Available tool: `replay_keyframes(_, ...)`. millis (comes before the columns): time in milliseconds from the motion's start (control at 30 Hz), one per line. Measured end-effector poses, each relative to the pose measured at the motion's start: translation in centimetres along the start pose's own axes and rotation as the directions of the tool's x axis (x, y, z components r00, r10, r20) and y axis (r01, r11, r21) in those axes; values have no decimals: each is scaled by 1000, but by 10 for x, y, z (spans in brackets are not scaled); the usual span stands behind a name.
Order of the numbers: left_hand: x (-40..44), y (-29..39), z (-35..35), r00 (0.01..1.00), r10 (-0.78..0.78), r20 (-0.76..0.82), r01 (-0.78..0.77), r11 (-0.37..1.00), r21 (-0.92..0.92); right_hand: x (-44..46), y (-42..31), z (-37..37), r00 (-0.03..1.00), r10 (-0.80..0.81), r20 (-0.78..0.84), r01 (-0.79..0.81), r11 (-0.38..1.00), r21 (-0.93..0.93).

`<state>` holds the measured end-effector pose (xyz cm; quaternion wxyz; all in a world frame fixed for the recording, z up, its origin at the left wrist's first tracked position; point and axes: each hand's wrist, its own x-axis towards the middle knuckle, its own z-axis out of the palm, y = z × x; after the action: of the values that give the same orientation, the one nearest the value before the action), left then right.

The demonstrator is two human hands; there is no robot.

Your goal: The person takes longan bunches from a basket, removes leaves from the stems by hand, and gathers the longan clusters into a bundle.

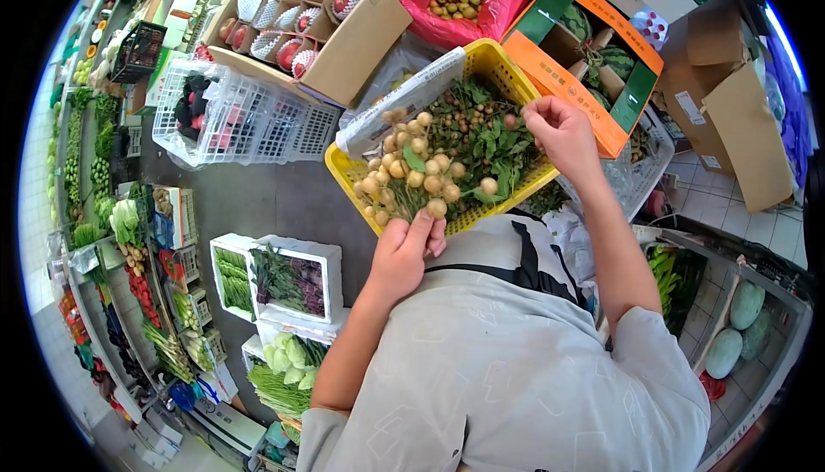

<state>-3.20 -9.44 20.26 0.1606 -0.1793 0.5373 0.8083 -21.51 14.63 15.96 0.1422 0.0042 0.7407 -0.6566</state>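
Pale brown longans hang in a cluster at the near left of a yellow plastic basket. My left hand is closed at the cluster's near edge, thumb and fingers pinching a longan. Over the basket's right rim, my right hand is closed in a pinch; whatever it holds, if anything, is too small to name. A single darker fruit lies just left of its fingertips. Green leaves and twigs with smaller brown fruits fill the rest of the basket. Folded newspaper lines its left side.
Beyond the basket stand a carton of net-wrapped red fruit, a pink bag of small brown fruit and an orange-green box with watermelons. White crates sit to the left. Foam boxes of vegetables stand lower left.
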Motion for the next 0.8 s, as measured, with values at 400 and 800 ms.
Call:
replay_keyframes(400,8,-2,-10,987,-87,-132,25,912,-409,-62,134,-111,766,643,27,-428,540,-725)
replay_keyframes(800,9,4,-8,990,-76,-121,21,915,-404,-56,219,-130,871,387,-301,-490,723,-488)
